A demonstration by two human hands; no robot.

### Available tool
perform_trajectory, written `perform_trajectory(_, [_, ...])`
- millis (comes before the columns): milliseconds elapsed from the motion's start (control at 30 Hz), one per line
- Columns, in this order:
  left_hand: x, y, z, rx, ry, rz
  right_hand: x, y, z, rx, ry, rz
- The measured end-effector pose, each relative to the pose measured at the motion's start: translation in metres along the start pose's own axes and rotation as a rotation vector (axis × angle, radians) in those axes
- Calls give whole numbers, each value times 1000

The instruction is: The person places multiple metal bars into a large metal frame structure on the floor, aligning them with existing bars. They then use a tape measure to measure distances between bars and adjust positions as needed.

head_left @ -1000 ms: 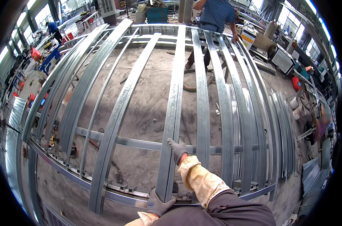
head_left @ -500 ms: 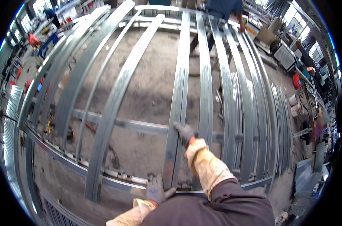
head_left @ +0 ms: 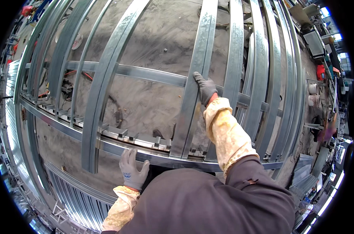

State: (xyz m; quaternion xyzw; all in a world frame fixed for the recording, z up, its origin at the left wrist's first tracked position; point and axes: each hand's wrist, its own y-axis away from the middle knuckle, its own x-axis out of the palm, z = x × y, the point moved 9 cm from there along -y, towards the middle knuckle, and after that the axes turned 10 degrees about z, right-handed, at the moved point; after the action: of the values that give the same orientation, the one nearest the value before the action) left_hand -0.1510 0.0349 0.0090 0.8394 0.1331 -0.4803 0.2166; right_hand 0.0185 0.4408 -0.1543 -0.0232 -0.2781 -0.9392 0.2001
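My right hand point(head_left: 206, 89), in a dark grey glove, grips the right edge of a long galvanized steel channel point(head_left: 196, 66), its fingers over the top face. The channel runs away from me, its near end at the front rail point(head_left: 149, 156) of a metal frame. My left hand point(head_left: 133, 171), in a lighter grey glove, is open at the front rail, fingers up and thumb apart, holding nothing. To its left another steel channel point(head_left: 102, 78) lies across the frame and juts past the rail. Pale cuffs cover both forearms.
A crossbar point(head_left: 145, 73) passes beneath the channels. More steel channels point(head_left: 259, 78) lie to the right. Small metal brackets point(head_left: 134, 139) line the front rail. Ribbed metal panels point(head_left: 77, 199) are at lower left; buckets point(head_left: 312, 89) stand at far right. A cable point(head_left: 116, 107) lies on the floor.
My view has tilted down, and the person at the far side is out of sight. My left hand has moved left, away from the channel's near end. My right hand stays on the channel.
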Motion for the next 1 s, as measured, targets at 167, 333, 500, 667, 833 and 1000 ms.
perform_trajectory(167, [-65, 4, 63, -94, -86, -109, -12, 4, 20, -113, 305, -143])
perform_trajectory(333, [-113, 33, 173, -339, -282, -169, 98, 54, 96, -719, 558, -338])
perform_trajectory(500, [-111, 13, 218, -345, -108, -47, 308, 47, -2, -290, 337, 241])
perform_trajectory(667, [-138, 24, 189, -227, -106, -73, 367, 59, -40, -194, 95, 74])
perform_trajectory(833, [-139, 20, 187, -182, 145, 17, 380, 79, -29, 118, -286, 108])
perform_trajectory(1000, [-156, 2, 170, -107, 128, -38, 379, 65, -8, 5, -313, 121])
